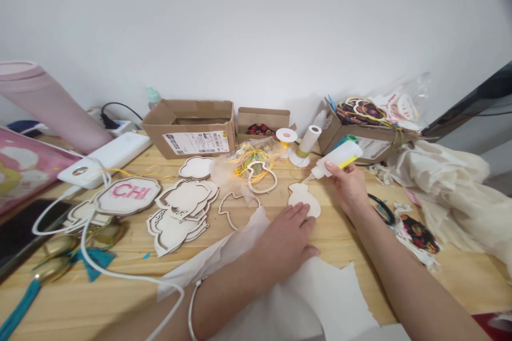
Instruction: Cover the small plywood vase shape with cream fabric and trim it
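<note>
My right hand point(350, 186) grips a white glue bottle point(340, 159) with a yellow label. The bottle is tilted, and its thin nozzle points down at the top of a small white pouch-shaped piece point(306, 202). My left hand point(286, 234) lies flat with its fingers stretched out, the fingertips resting on the lower edge of that piece. White fabric point(336, 282) spreads under and in front of my left hand. Just beyond, a pouch-shaped wooden outline frame point(262, 177) leans on yellow thread point(252, 162); another thin frame point(232, 218) lies nearer.
Stacked white wooden shapes point(184, 202) and a "CHI" plaque point(128, 195) lie left, near a white cable point(86, 245). Cardboard boxes point(192, 122) stand along the wall, with thread spools point(310, 141) between them. At right are black scissors handles point(382, 210) and crumpled cream cloth point(452, 186).
</note>
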The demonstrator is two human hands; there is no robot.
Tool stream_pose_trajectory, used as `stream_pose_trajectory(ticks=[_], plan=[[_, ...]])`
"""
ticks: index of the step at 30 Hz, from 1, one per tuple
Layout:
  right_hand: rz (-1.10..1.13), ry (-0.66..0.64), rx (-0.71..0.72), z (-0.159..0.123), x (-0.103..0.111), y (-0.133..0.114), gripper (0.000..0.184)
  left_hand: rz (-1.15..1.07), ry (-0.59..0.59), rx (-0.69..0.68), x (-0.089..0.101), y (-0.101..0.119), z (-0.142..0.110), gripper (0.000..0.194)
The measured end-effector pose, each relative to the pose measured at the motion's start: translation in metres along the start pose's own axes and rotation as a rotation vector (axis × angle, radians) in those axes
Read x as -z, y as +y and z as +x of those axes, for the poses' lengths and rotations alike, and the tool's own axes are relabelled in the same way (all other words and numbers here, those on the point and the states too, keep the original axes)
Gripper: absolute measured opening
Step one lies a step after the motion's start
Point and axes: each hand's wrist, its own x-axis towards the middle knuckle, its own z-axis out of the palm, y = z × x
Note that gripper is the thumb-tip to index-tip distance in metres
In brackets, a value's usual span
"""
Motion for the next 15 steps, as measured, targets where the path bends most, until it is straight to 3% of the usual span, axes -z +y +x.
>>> stream_pose_trajectory(ticks=[11,15], plan=[[-0.224,-0.396,0.211,-0.011,0.002,-0.008,0.037,0.002,-0.004,-0.002,0.001,0.000,0.000,0.050],[-0.281,-0.497,0.220,-0.009,0.006,-0.012,0.041,-0.006,-0.003,-0.001,0.001,0.000,0.000,0.049]])
